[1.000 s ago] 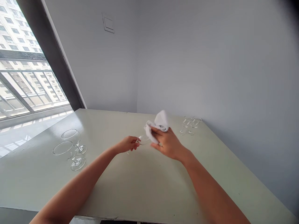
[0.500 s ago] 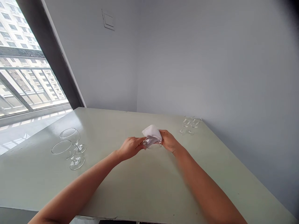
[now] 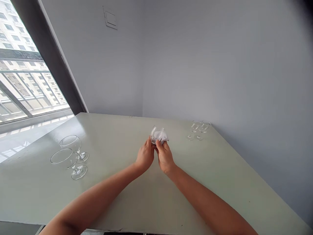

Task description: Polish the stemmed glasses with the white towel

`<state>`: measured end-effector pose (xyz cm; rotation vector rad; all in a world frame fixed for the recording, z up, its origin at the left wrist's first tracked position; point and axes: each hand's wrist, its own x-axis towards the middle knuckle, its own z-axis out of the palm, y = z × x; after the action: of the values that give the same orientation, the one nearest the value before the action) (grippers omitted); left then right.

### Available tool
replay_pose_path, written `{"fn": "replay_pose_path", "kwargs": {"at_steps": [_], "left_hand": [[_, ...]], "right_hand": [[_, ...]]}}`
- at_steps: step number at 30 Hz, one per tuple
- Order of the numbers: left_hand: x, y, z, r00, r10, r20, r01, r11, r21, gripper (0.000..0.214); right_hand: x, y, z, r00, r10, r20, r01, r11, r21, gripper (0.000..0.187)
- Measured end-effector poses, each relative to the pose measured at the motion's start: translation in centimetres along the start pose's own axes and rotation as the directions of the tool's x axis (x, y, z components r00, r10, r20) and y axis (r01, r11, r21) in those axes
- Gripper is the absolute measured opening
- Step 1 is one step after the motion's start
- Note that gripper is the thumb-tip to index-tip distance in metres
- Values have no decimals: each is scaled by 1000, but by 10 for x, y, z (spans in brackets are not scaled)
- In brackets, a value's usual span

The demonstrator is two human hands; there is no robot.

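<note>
Head view: both hands met over the middle of the pale green tabletop (image 3: 117, 199), knuckles touching. The left hand (image 3: 145, 157) was closed round the lower part of a small glass (image 3: 154, 133), which was held up off the tabletop & tipped a bit away from the person. The right hand (image 3: 164, 157) was pinched on a white cloth (image 3: 161, 135) that was stuffed into the glass bowl, w/ a bit bulging out over the rim on the right. Well off to the left stood two wide stemmed glasses (image 3: 69, 144), upright, just beside each other near the window (image 3: 22, 81). Far right, near the wall, stood a pair of little stemmed glasses (image 3: 199, 128), close together, upright. A wall switch (image 3: 110, 20) sat high on the grey wall behind.
</note>
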<state>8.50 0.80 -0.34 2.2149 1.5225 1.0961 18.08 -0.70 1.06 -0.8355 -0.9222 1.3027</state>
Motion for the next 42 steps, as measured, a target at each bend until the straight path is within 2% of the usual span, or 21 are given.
{"fn": "replay_pose_path", "kwargs": {"at_steps": [3, 6, 9, 12, 14, 15, 16, 18, 19, 20, 22, 25, 27, 28, 30, 32, 35, 37, 39, 40, 42], "left_hand": [[-8, 5, 7, 997, 45, -63, -42, 998, 46, 36], [-13, 4, 8, 988, 80, -132, -56, 983, 177, 44], [-14, 3, 6, 988, 77, -131, -44, 969, 241, 48], [-9, 4, -2, 1000, 10, -30, -6, 991, 135, 46], [-1, 3, -10, 989, -89, 115, 97, 993, -67, 41], [3, 1, -15, 968, -135, 212, 181, 960, -212, 39], [8, -1, -20, 936, -165, 311, 278, 888, -366, 39], [16, -6, -28, 871, -164, 464, 450, 647, -616, 45], [19, -8, -31, 852, -144, 504, 498, 519, -694, 49], [21, -10, -34, 845, -122, 521, 521, 414, -747, 53], [23, -12, -35, 851, -90, 517, 520, 279, -807, 58], [23, -15, -33, 863, -129, 489, 506, 227, -832, 58], [23, -18, -29, 862, -214, 461, 504, 254, -826, 57], [23, -19, -27, 859, -262, 439, 502, 271, -821, 56], [24, -23, -22, 851, -355, 387, 493, 288, -821, 53], [25, -26, -18, 838, -422, 346, 480, 269, -835, 50], [26, -26, -18, 809, -490, 324, 472, 214, -855, 50], [27, -25, -22, 790, -519, 327, 476, 183, -860, 51], [28, -24, -26, 776, -537, 330, 479, 164, -862, 51], [29, -24, -28, 774, -539, 334, 483, 159, -861, 52], [31, -25, -31, 777, -530, 341, 483, 154, -862, 51]], "right_hand": [[-2, 5, 0, 998, 51, 25, -51, 998, -25, 34], [-1, 7, -1, 994, 73, 78, -71, 997, -33, 34], [3, 10, -4, 992, 76, 98, -72, 997, -41, 34], [8, 12, -11, 981, 151, 119, -147, 988, -37, 36], [11, 10, -16, 964, 235, 123, -236, 972, -8, 38], [12, 9, -17, 953, 274, 131, -279, 960, 19, 40], [13, 9, -18, 940, 303, 155, -314, 948, 50, 40], [13, 8, -19, 913, 331, 238, -363, 926, 102, 41], [13, 8, -18, 897, 338, 285, -383, 917, 116, 41], [13, 9, -17, 883, 341, 323, -396, 910, 121, 42], [13, 11, -16, 871, 340, 355, -398, 912, 102, 44], [14, 15, -17, 915, 299, 270, -298, 953, -46, 48], [15, 15, -19, 964, 203, 169, -156, 953, -259, 45], [15, 16, -20, 982, 136, 129, -76, 917, -392, 42], [11, 17, -21, 994, -5, 113, 78, 755, -651, 36], [6, 19, -20, 969, -126, 213, 248, 515, -820, 33], [-4, 23, -16, 850, -218, 480, 514, 143, -846, 32], [-7, 24, -14, 775, -218, 593, 605, -13, -796, 31], [-5, 23, -13, 756, -211, 619, 627, -35, -778, 26], [-3, 22, -14, 763, -215, 610, 625, 6, -780, 24], [5, 20, -18, 803, -251, 541, 588, 180, -789, 27]]}}
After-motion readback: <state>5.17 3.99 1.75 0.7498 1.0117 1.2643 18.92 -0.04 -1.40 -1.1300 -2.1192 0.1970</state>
